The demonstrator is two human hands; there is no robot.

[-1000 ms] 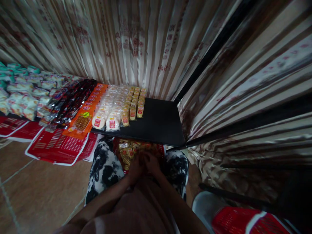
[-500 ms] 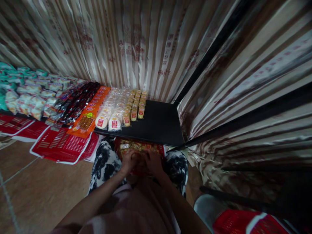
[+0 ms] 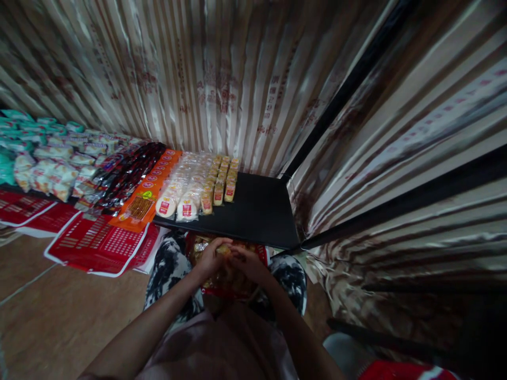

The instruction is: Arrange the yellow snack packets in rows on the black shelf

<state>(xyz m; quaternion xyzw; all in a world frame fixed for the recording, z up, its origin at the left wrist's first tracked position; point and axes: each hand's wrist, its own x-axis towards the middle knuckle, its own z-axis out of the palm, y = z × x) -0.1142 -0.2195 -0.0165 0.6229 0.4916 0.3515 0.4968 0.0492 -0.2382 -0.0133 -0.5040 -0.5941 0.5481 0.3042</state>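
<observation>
Between my knees sits an open red bag (image 3: 216,293) filled with small yellowish wrapped snacks. Over it, my left hand (image 3: 213,259) curls round a yellow wrapped snack (image 3: 224,249). From the other side my right hand (image 3: 249,265) reaches in, its bent fingertips meeting the same snack. Dim light and the fingers hide part of it. Just beyond, on a black shelf (image 3: 261,211), stand rows of yellow wrapped snacks (image 3: 217,193) and round white wrapped crackers (image 3: 187,210).
An orange packet of sticks (image 3: 141,206), dark shiny packets (image 3: 132,174), white packets (image 3: 53,171) and green packets (image 3: 24,134) line the shelf leftward. Red bags (image 3: 99,240) hang below its front edge. A black frame bar (image 3: 332,119) and a draped curtain (image 3: 222,79) stand behind.
My hands have come closer together over the bag, and the yellow snack now shows between the fingers. The view has tilted slightly, so the shelf appears lower.
</observation>
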